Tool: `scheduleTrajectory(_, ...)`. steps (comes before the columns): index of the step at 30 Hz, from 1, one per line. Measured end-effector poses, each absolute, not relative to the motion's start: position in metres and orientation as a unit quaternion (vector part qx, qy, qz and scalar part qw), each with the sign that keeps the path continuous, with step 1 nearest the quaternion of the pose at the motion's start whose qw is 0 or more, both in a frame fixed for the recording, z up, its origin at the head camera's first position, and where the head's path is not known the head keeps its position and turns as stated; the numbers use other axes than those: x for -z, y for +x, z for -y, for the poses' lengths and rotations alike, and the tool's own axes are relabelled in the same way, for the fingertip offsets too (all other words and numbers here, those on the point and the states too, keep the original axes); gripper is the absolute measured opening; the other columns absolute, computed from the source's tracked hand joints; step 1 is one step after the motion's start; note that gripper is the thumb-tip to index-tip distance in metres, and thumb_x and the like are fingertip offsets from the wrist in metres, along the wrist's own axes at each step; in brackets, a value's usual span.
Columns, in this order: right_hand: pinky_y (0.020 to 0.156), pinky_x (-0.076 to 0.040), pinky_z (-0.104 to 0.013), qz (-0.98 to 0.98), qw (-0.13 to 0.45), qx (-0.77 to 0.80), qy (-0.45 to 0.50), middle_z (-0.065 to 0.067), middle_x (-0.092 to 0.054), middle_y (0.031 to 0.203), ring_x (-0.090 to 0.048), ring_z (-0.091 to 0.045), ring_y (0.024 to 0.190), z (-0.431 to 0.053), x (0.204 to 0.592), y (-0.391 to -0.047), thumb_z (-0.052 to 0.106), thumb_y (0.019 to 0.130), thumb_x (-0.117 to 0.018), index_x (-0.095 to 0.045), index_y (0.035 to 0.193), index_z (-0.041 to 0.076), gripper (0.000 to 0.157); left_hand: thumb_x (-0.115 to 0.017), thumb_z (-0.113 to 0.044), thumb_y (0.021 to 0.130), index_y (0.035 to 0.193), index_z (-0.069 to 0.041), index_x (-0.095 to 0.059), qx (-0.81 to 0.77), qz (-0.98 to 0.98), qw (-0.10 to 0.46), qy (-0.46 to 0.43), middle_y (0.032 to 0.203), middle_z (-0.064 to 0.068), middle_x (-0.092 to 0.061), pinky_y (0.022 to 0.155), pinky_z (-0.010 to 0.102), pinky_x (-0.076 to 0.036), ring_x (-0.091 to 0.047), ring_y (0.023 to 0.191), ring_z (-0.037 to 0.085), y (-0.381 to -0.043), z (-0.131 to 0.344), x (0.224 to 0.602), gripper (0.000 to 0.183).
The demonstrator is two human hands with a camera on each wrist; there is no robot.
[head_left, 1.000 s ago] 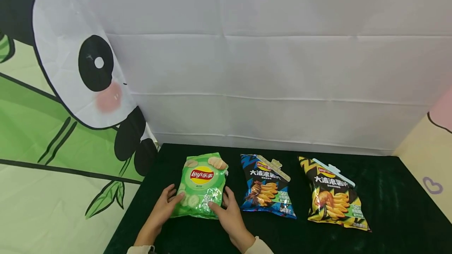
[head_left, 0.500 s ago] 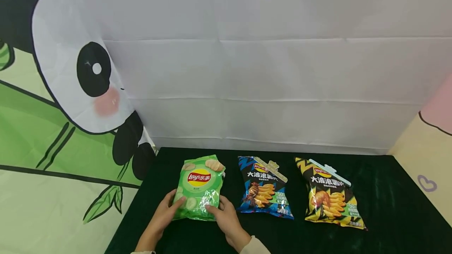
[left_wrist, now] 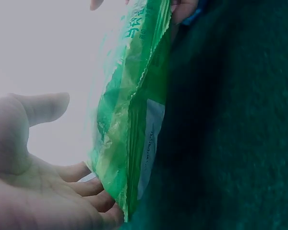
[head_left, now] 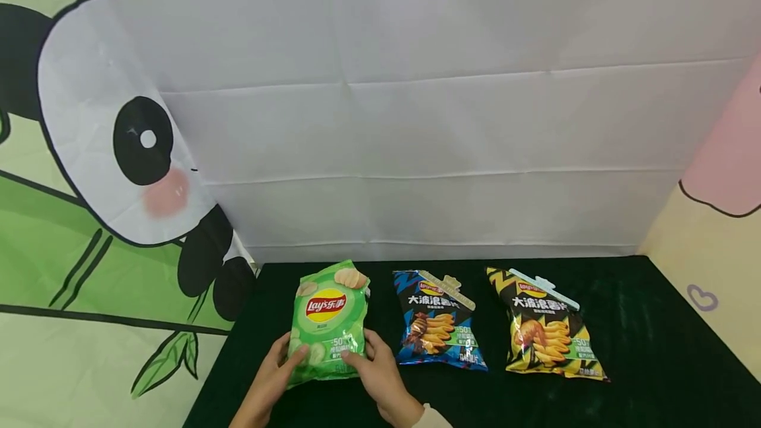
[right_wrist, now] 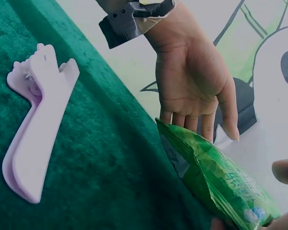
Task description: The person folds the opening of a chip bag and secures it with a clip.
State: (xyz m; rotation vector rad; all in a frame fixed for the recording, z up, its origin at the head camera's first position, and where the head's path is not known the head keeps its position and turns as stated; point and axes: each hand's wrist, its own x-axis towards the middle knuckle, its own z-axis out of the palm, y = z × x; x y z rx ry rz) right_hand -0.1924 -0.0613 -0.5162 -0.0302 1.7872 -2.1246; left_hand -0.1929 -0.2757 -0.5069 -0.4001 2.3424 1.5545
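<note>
A green Lay's chip bag (head_left: 326, 335) is held between my two hands near the left of the table in the head view, its lower end raised off the cloth in the wrist views. My left hand (head_left: 270, 375) grips its left lower side, fingers going behind and thumb at the front. Seen from the left wrist, that hand (left_wrist: 33, 196) has its fingers against the bag's edge, with the thumb apart from it. My right hand (head_left: 383, 375) holds the right lower side, thumb on the front. Only its thumb (right_wrist: 285, 171) and a little more show in the right wrist view.
A blue chip bag (head_left: 436, 332) and a yellow-black chip bag (head_left: 549, 339) lie to the right, each with a bag clip across its top corner. A pale pink bag clip (right_wrist: 43, 120) lies on the dark green cloth (right_wrist: 105, 177). White fabric hangs behind.
The green chip bag has been lifted and tilted up a little between both hands. The head view has shifted, so the table sits slightly lower and to the left.
</note>
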Motion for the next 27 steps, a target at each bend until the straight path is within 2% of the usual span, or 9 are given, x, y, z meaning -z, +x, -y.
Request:
scheduleTrajectory(7,0.091,-0.051,-0.038,-0.657,0.166,0.735,-0.006,-0.013,-0.057,0.134,-0.060,-0.016,0.111,0.041,0.505,-0.185,0.031,0.088,-0.066,-0.042,0.140,0.008,0.062,-0.051,-0.057,0.090,0.149,-0.004,-0.010,-0.552,-0.814,0.145,-0.109,0.153,0.029,-0.018,0.102,0.057,-0.039,-0.023,0.138,0.049,-0.184,0.261,0.497,0.090)
scheduleTrajectory(14,0.089,-0.052,-0.039,-0.670,0.157,0.726,0.001,-0.014,-0.057,0.134,-0.059,-0.018,0.112,0.019,0.498,-0.183,0.034,0.088,-0.066,-0.042,0.139,0.008,0.062,-0.050,-0.048,0.094,0.149,-0.007,-0.013,-0.576,-0.802,0.135,-0.085,0.151,0.027,-0.026,0.100,0.051,-0.043,-0.033,0.136,0.044,-0.173,0.246,0.487,0.079)
scheduleTrajectory(21,0.087,-0.054,-0.038,-0.649,0.161,0.743,0.015,-0.017,-0.058,0.131,-0.063,-0.018,0.107,-0.007,0.498,-0.176,0.030,0.091,-0.063,-0.041,0.139,0.003,0.059,-0.049,-0.040,0.096,0.148,-0.010,-0.017,-0.610,-0.780,0.128,-0.046,0.152,0.026,-0.027,0.101,0.050,-0.044,-0.031,0.138,0.043,-0.162,0.227,0.476,0.068)
scheduleTrajectory(27,0.087,-0.055,-0.039,-0.640,0.169,0.749,0.020,-0.019,-0.058,0.131,-0.064,-0.020,0.106,-0.028,0.493,-0.170,0.037,0.090,-0.062,-0.032,0.143,0.001,0.071,-0.051,-0.039,0.096,0.148,-0.013,-0.013,-0.630,-0.759,0.160,-0.033,0.151,0.027,-0.027,0.100,0.049,-0.046,-0.034,0.136,0.044,-0.154,0.210,0.468,0.070)
